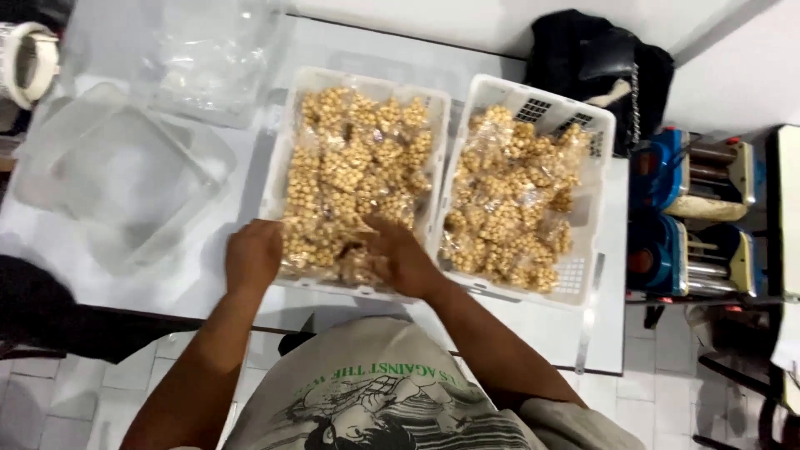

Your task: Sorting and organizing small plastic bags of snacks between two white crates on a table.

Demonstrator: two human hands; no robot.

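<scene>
Two white plastic baskets stand side by side on a white table. The left basket [279, 150] and the right basket [596, 167] both hold several clear bags of small golden-brown balls. My left hand [252, 257] rests on the near left corner of the left basket, touching a bag of golden balls [350, 167]. My right hand [398, 254] lies on the bags at the near right of that basket, fingers spread over them. Whether either hand grips a bag cannot be told.
A clear plastic lid or tray [125, 179] lies at the left of the table [517, 321], with crumpled clear plastic bags [208, 58] behind it. A black bag [596, 58] sits at the back right. Blue machines [692, 217] stand right of the table.
</scene>
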